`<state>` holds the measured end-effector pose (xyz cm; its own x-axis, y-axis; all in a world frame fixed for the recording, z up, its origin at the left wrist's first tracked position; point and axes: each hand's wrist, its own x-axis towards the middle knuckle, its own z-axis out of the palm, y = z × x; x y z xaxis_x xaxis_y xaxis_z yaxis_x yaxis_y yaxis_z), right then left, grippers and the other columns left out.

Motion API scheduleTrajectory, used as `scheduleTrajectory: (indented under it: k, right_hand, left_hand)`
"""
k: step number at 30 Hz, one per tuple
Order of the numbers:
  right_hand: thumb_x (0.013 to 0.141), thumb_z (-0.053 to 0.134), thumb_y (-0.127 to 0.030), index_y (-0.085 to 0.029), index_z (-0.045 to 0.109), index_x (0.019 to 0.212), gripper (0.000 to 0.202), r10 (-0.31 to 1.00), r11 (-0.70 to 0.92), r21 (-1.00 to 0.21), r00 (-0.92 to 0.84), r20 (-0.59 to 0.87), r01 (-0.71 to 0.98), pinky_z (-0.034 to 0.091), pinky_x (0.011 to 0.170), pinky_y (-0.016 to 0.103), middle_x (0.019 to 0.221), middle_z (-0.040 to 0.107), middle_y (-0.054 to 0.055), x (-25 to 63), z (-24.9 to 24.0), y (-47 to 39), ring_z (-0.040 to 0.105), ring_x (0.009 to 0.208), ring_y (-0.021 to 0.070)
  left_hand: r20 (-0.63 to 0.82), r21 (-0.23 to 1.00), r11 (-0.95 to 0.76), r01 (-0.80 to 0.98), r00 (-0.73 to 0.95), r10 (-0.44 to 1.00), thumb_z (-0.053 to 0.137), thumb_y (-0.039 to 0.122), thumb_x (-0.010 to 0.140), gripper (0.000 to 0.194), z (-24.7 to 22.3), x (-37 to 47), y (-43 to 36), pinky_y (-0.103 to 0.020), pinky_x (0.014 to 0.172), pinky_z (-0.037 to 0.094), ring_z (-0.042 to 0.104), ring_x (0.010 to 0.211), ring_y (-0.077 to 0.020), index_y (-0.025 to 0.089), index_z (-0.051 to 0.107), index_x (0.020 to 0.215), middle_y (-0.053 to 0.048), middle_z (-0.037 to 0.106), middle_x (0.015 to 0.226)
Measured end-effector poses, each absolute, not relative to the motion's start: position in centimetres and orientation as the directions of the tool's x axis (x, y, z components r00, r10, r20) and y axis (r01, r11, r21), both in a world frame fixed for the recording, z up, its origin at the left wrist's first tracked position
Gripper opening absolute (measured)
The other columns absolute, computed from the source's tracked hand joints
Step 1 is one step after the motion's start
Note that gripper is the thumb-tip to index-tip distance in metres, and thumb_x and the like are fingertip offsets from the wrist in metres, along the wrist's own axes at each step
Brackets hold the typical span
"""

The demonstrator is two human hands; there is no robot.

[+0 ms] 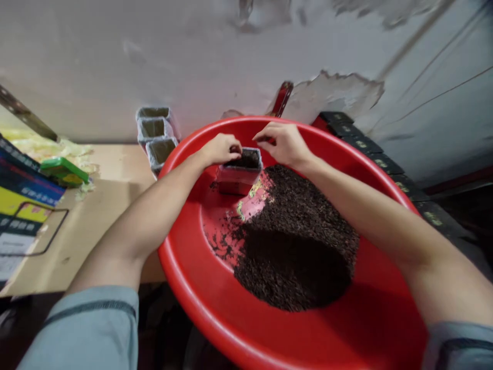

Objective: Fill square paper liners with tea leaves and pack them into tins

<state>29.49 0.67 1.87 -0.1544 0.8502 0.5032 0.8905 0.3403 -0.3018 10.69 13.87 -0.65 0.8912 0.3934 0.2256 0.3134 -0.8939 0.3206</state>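
Observation:
A small box (239, 180) with a clear plastic liner folded over its rim stands inside a big red basin (208, 329). Dark loose leaf-like bits, resembling tea, fill it close to the rim. My left hand (222, 149) is at the box's left rim, fingers curled in over the contents; what they pinch is hidden. Just right of the box and above it, my right hand (284, 143) is closed, with dark bits showing between thumb and fingers. A large heap of the same dark loose leaves (300, 236) covers the basin's floor below my right forearm.
Several lined containers (162, 151) stand left of the basin on a board (111, 205). A green object (65, 171) and a printed package (26, 205) lie farther left. Black boxes (381, 159) line the right side. A red-handled tool (282, 98) leans at the wall behind.

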Motion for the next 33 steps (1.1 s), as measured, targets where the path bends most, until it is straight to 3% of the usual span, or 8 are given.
scheduleTrajectory:
  k: [4, 8, 11, 15, 20, 27, 30, 33]
  right_hand:
    - [0.093, 0.059, -0.027, -0.019, 0.076, 0.104, 0.021, 0.895, 0.320, -0.187, -0.232, 0.380, 0.929, 0.053, 0.080, 0.036, 0.101, 0.071, 0.010, 27.4, -0.4, -3.6, 0.065, 0.087, 0.0207]
    - [0.094, 0.060, -0.032, -0.020, 0.076, 0.108, 0.025, 0.918, 0.361, -0.038, -0.363, -0.162, 0.932, 0.052, 0.070, 0.033, 0.103, 0.070, 0.010, 23.9, -5.2, -7.0, 0.066, 0.082, 0.0202]
    - [0.089, 0.070, -0.037, -0.021, 0.064, 0.137, 0.051, 0.815, 0.443, -0.060, -0.430, -0.388, 0.894, 0.055, 0.077, 0.036, 0.127, 0.062, 0.017, 21.4, -9.2, -8.6, 0.066, 0.099, 0.0277]
    - [0.090, 0.068, -0.030, -0.015, 0.063, 0.136, 0.048, 0.800, 0.462, -0.166, -0.490, -0.346, 0.871, 0.053, 0.091, 0.042, 0.132, 0.057, 0.022, 19.7, -12.7, -9.4, 0.056, 0.121, 0.0358]
    - [0.092, 0.050, -0.014, -0.014, 0.073, 0.084, 0.024, 0.765, 0.393, -0.349, -0.513, -0.389, 0.851, 0.050, 0.073, 0.035, 0.101, 0.070, 0.017, 19.2, -14.3, -9.3, 0.062, 0.084, 0.0234]
    - [0.078, 0.052, -0.001, -0.015, 0.070, 0.073, 0.023, 0.790, 0.392, -0.352, -0.507, -0.345, 0.850, 0.048, 0.067, 0.030, 0.083, 0.073, 0.011, 20.2, -11.9, -7.4, 0.058, 0.068, 0.0162]
    - [0.075, 0.051, 0.002, -0.014, 0.072, 0.077, 0.026, 0.859, 0.375, -0.364, -0.467, -0.209, 0.852, 0.050, 0.073, 0.032, 0.084, 0.073, 0.010, 22.1, -7.4, -5.4, 0.062, 0.075, 0.0175]
    - [0.078, 0.061, -0.007, -0.018, 0.077, 0.081, 0.019, 0.945, 0.325, -0.483, -0.295, 0.139, 0.813, 0.053, 0.079, 0.034, 0.083, 0.075, 0.006, 24.5, -2.0, -3.3, 0.066, 0.077, 0.0178]
  left_hand:
    - [0.294, 0.341, -0.900, 0.271, 0.879, 0.376, 0.067, 0.025, 0.083, 0.022, -2.1, 12.1, 14.2, -0.031, 0.095, 0.047, 0.067, 0.103, -0.0227, 0.023, 0.081, 0.100, -0.007, 0.073, 0.104]
    - [0.291, 0.340, -0.913, 0.224, 0.899, 0.329, 0.065, 0.025, 0.082, 0.022, -2.2, 12.3, 14.3, -0.033, 0.096, 0.048, 0.067, 0.103, -0.0228, 0.025, 0.081, 0.097, -0.006, 0.073, 0.101]
    - [0.322, 0.354, -0.908, 0.226, 0.882, 0.345, 0.064, 0.029, 0.083, 0.021, -1.7, 11.8, 14.1, -0.033, 0.096, 0.048, 0.066, 0.104, -0.0229, 0.026, 0.081, 0.095, -0.005, 0.073, 0.098]
    - [0.332, 0.465, -0.848, 0.252, 0.839, 0.431, 0.066, 0.027, 0.082, 0.015, -1.5, 11.8, 14.6, -0.033, 0.096, 0.049, 0.064, 0.109, -0.0238, 0.025, 0.079, 0.089, -0.004, 0.072, 0.099]
    - [0.213, 0.680, -0.659, 0.323, 0.773, 0.598, 0.064, 0.017, 0.082, 0.015, -1.6, 12.1, 15.4, -0.030, 0.094, 0.048, 0.060, 0.120, -0.0248, 0.020, 0.077, 0.089, -0.003, 0.070, 0.100]
    - [0.237, 0.587, -0.741, 0.327, 0.805, 0.544, 0.067, 0.014, 0.081, 0.020, -0.3, 11.1, 14.3, -0.030, 0.102, 0.043, 0.060, 0.118, -0.0249, 0.020, 0.079, 0.096, -0.004, 0.072, 0.108]
    - [0.263, 0.543, -0.774, 0.325, 0.810, 0.524, 0.063, 0.010, 0.082, 0.028, 0.4, 10.6, 13.9, -0.030, 0.103, 0.043, 0.062, 0.115, -0.0231, 0.022, 0.081, 0.099, -0.003, 0.072, 0.112]
    - [0.288, 0.510, -0.805, 0.303, 0.822, 0.492, 0.062, 0.008, 0.082, 0.030, 0.8, 10.5, 13.7, -0.032, 0.105, 0.043, 0.064, 0.112, -0.0223, 0.022, 0.082, 0.099, -0.003, 0.073, 0.111]
